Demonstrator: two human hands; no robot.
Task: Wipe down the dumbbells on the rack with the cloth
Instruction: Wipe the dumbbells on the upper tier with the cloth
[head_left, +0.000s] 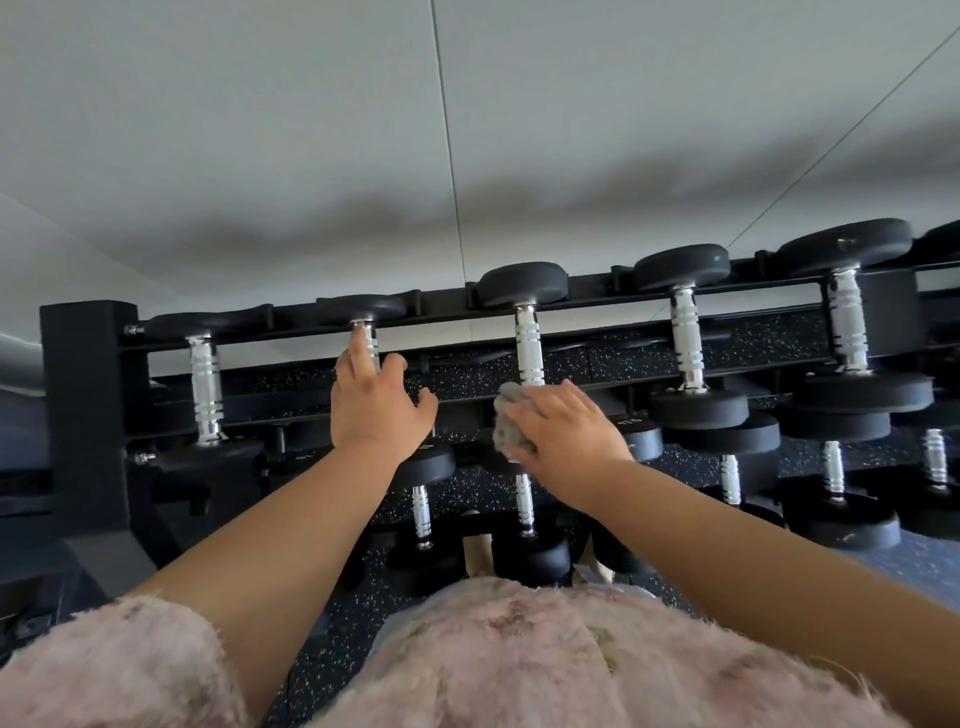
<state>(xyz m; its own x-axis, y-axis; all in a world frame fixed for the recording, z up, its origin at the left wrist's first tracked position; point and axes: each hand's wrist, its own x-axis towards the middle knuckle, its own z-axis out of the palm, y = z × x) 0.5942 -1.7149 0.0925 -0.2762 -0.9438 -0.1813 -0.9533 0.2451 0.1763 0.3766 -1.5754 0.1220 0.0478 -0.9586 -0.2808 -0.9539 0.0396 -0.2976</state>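
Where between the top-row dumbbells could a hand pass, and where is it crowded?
Open gaps: between the leftmost handle and second handle, and between the third handle and fourth handle. Crowded: lower right, where dumbbell heads bunch together.

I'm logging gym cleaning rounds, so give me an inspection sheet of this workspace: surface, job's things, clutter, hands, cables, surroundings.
Surface: black metal rack, two tiers visible, with dumbbells lying across its rails.
Job's things: black round-headed dumbbells with chrome knurled handles; crumpled grey cloth at the near end of the third top-row handle from the left.
Clutter: nothing seen.
Hands: left hand touches the handle of the second top-row dumbbell; right hand holds the cloth.
Cables: nothing seen.
Surroundings: pale panelled wall behind the rack; black speckled rubber floor; pink fuzzy garment on the person.
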